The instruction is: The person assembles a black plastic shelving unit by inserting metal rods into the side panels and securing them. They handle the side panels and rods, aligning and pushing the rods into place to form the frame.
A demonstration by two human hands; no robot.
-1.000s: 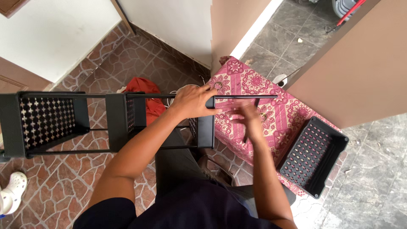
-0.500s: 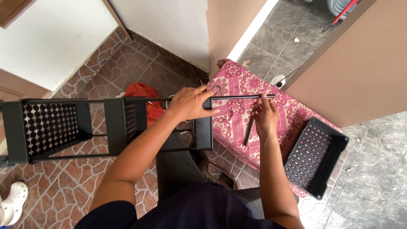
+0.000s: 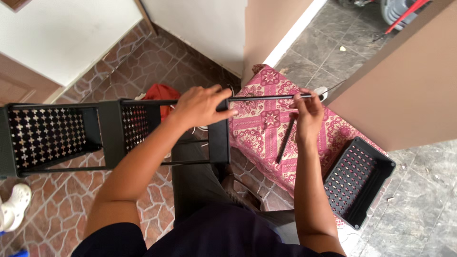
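Note:
A black plastic tiered rack [image 3: 52,138] lies on its side across my lap, with perforated trays and thin black poles. My left hand [image 3: 200,105] grips the upper corner of its nearest tray [image 3: 219,138], where a thin black rod [image 3: 266,98] sticks out to the right. My right hand [image 3: 307,112] pinches the far end of that rod between thumb and fingers. A second loose black rod [image 3: 284,142] lies on the pink patterned mat [image 3: 259,128] just below my right hand.
A separate black perforated tray [image 3: 358,181] rests on the mat's right edge. A red cloth [image 3: 162,93] lies behind the rack. A white shoe [image 3: 15,204] is at the left on the brown stone tiles. Tan walls and a doorway stand beyond.
My right hand rose from the mat and took hold of the end of the rod sticking out of the rack. The left hand stayed on the tray corner.

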